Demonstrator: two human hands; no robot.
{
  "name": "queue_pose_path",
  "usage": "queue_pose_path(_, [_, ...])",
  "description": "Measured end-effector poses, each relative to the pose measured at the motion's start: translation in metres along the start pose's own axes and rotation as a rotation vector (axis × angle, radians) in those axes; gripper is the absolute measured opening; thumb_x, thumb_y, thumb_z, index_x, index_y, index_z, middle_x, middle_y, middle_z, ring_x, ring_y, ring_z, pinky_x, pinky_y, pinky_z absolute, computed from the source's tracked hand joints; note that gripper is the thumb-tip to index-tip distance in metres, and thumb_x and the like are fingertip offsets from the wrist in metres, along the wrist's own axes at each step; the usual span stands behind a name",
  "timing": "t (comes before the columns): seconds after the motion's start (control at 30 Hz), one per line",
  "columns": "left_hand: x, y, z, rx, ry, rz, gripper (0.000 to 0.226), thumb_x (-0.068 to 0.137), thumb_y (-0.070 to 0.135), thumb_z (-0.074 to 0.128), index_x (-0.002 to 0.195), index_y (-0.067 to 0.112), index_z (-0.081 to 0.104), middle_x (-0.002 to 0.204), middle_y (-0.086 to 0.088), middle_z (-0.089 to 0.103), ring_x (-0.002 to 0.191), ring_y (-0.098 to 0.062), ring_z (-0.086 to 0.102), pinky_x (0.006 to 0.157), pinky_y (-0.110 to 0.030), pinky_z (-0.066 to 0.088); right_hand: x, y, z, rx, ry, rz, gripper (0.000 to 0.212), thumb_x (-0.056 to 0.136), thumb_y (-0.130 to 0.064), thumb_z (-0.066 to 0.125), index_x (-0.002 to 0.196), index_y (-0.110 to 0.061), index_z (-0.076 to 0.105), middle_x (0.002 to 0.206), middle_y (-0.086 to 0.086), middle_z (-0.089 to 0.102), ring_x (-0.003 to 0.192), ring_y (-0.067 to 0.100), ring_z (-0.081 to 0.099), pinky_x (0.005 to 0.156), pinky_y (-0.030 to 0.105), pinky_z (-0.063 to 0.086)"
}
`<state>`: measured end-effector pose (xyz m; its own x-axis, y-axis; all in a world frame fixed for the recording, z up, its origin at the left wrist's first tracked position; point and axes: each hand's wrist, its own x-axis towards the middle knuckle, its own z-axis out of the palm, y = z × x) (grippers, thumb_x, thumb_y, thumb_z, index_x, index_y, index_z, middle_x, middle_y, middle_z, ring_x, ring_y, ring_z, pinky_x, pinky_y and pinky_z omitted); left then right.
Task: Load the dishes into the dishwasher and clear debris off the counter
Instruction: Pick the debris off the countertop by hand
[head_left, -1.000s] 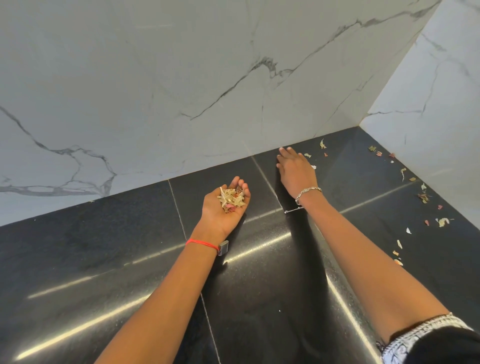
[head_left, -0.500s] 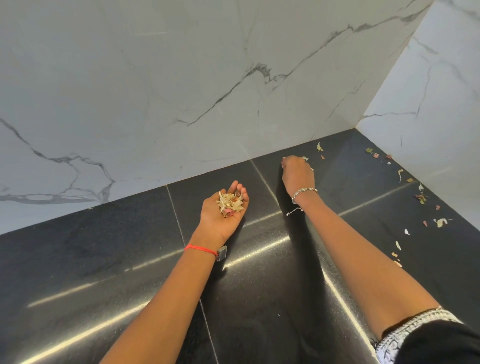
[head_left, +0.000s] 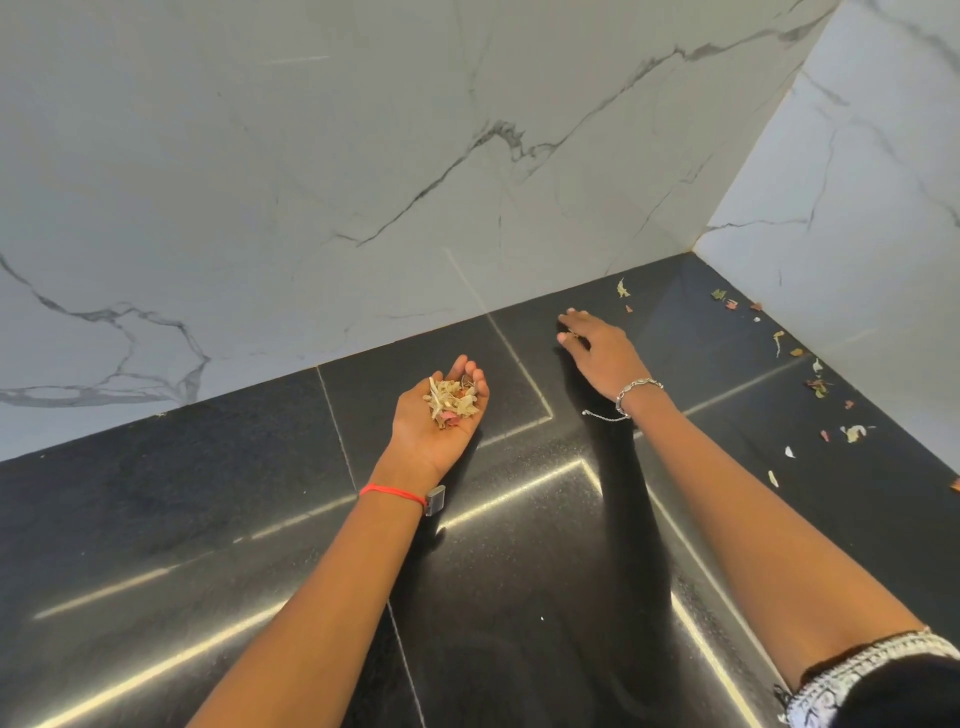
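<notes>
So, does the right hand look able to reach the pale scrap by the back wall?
Probably yes: the right hand lies flat on the counter, and the pale scrap sits just beyond its fingertips with nothing standing between.

A white marble back wall (head_left: 311, 182) with grey veins filled the upper view. A second marble wall (head_left: 857, 234) met its right end at a corner. Well in front of the back wall were a red thread band (head_left: 392, 492) and a silver chain bracelet (head_left: 639, 385); a patterned sleeve hem (head_left: 852, 670) lay farthest from it.
</notes>
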<state>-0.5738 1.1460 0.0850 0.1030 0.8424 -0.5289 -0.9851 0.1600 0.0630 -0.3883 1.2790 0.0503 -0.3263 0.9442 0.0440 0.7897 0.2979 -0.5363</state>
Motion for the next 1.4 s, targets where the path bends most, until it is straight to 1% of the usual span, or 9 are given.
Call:
queue_pose_path(0.2, [-0.005, -0.011, 0.005, 0.0, -0.006, -0.017, 0.036, 0.1, 0.014, 0.029, 0.088, -0.001, 0.06, 0.079, -0.012, 0.059, 0.075, -0.02, 0.056, 0.052, -0.026, 0.056, -0.021, 0.003, -0.005, -0.139, 0.066, -0.039, 0.028, 0.095, -0.008, 0.047, 0.118, -0.005, 0.063, 0.13, 0.003, 0.057, 0.123, 0.021, 0.051, 0.106, 0.032, 0.038])
queue_pose_path(0.4, [-0.011, -0.018, 0.012, 0.004, -0.007, -0.024, 0.036, 0.1, 0.014, 0.03, 0.088, -0.002, 0.06, 0.08, -0.012, 0.059, 0.075, -0.02, 0.056, 0.052, -0.026, 0.056, -0.047, 0.005, -0.013, -0.189, -0.067, 0.026, 0.04, 0.097, -0.005, 0.038, 0.135, -0.012, 0.046, 0.148, -0.002, 0.035, 0.14, 0.02, 0.027, 0.111, 0.038, 0.031])
queue_pose_path(0.53, [-0.012, -0.023, 0.012, 0.013, -0.007, -0.031, 0.036, 0.1, 0.015, 0.03, 0.088, -0.002, 0.06, 0.078, -0.012, 0.059, 0.075, -0.02, 0.056, 0.051, -0.026, 0.056, -0.062, -0.001, -0.012, -0.246, -0.02, 0.074, 0.054, 0.087, 0.018, 0.034, 0.135, -0.004, 0.045, 0.147, 0.005, 0.038, 0.135, 0.022, 0.036, 0.113, 0.03, 0.027])
queue_pose_path(0.67, [-0.009, -0.028, 0.01, 0.012, -0.002, -0.047, 0.036, 0.1, 0.015, 0.03, 0.089, -0.001, 0.06, 0.08, -0.012, 0.059, 0.075, -0.02, 0.056, 0.051, -0.027, 0.056, -0.076, -0.008, -0.006, -0.402, 0.103, 0.054, 0.028, 0.089, 0.009, 0.042, 0.106, -0.001, 0.063, 0.115, 0.01, 0.058, 0.109, 0.02, 0.052, 0.088, 0.025, 0.045])
queue_pose_path(0.8, [-0.004, -0.037, 0.011, 0.03, -0.002, -0.06, 0.036, 0.1, 0.015, 0.03, 0.089, -0.001, 0.06, 0.079, -0.013, 0.059, 0.075, -0.021, 0.057, 0.051, -0.027, 0.056, -0.076, -0.011, -0.005, -0.485, 0.083, 0.001, 0.026, 0.085, 0.013, 0.045, 0.092, -0.003, 0.064, 0.1, 0.01, 0.056, 0.095, 0.021, 0.049, 0.07, 0.023, 0.043])
queue_pose_path(0.9, [-0.001, -0.042, 0.013, 0.045, -0.002, -0.069, 0.036, 0.1, 0.015, 0.03, 0.091, -0.002, 0.06, 0.08, -0.014, 0.06, 0.076, -0.022, 0.057, 0.051, -0.028, 0.056, -0.066, -0.008, -0.01, -0.199, 0.222, 0.185, 0.022, 0.083, 0.01, 0.049, 0.084, 0.004, 0.07, 0.087, 0.013, 0.064, 0.073, 0.022, 0.054, 0.061, 0.021, 0.039])
queue_pose_path(1.07, [0.008, -0.047, 0.017, 0.082, -0.006, -0.071, 0.038, 0.101, 0.015, 0.029, 0.093, -0.005, 0.06, 0.09, -0.017, 0.06, 0.084, -0.026, 0.059, 0.057, -0.036, 0.057, -0.066, -0.045, -0.045, 0.898, 0.339, 0.388, 0.015, 0.069, 0.005, 0.073, 0.077, -0.006, 0.073, 0.073, 0.005, 0.07, 0.068, 0.011, 0.066, 0.068, 0.012, 0.047])
queue_pose_path(1.27, [0.022, -0.052, 0.023, 0.135, -0.014, -0.061, 0.036, 0.1, 0.013, 0.028, 0.086, -0.001, 0.058, 0.08, -0.015, 0.063, 0.079, -0.023, 0.06, 0.059, -0.032, 0.057, -0.082, -0.098, -0.044, 0.451, 0.091, 0.07, 0.016, 0.082, -0.002, 0.064, 0.091, -0.01, 0.075, 0.09, 0.003, 0.073, 0.078, 0.004, 0.066, 0.083, 0.015, 0.05])
queue_pose_path(1.4, [0.027, -0.051, 0.029, 0.122, -0.019, -0.066, 0.037, 0.098, 0.011, 0.028, 0.081, 0.0, 0.059, 0.075, -0.013, 0.063, 0.073, -0.022, 0.061, 0.061, -0.028, 0.056, -0.069, -0.1, -0.04, 0.438, 0.201, 0.003, 0.021, 0.086, 0.003, 0.058, 0.095, -0.008, 0.073, 0.089, 0.004, 0.071, 0.064, -0.003, 0.061, 0.061, 0.002, 0.046])
